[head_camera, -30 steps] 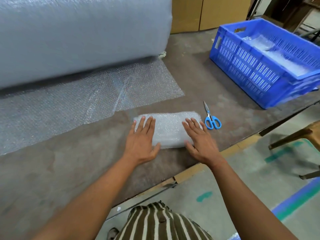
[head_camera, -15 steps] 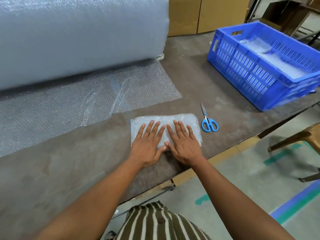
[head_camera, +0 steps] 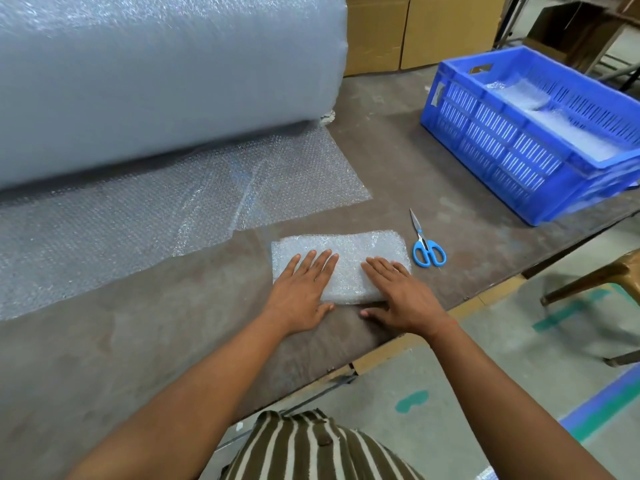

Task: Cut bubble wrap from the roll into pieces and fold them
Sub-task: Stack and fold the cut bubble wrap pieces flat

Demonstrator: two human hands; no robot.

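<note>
The surface [head_camera: 398, 161] is a worn, brownish-grey top, scuffed and blotchy, with a pale wooden strip along its near edge. A huge bubble wrap roll [head_camera: 156, 81] lies across the far left of it, and a loose sheet [head_camera: 166, 209] runs out from under the roll toward the near side, lying flat with a few creases catching the light.

Just in front of that sheet's cut edge sits the folded piece [head_camera: 349, 252], a small thick rectangle of bubble wrap. The left hand [head_camera: 301, 292] lies flat on its left part, fingers straight and close together, thumb out on the bare surface. The right hand [head_camera: 398, 292] lies flat on its right part in the same way, fingers extended, thumb resting on the surface at the piece's near edge. The two hands are apart, with a strip of bubble wrap showing between them.

Blue-handled scissors [head_camera: 426, 245] lie closed just beside the piece, on its right, blades pointing away. Further right, at the surface's corner, stands a blue slatted crate [head_camera: 512, 143] with bubble wrap pieces [head_camera: 554, 126] inside.

Cardboard boxes [head_camera: 415, 29] stand behind the surface. The floor [head_camera: 433, 427] is grey concrete with teal paint marks and a blue stripe; a wooden chair leg [head_camera: 588, 282] shows at right. The person wears a brown-and-cream striped shirt [head_camera: 311, 448].
</note>
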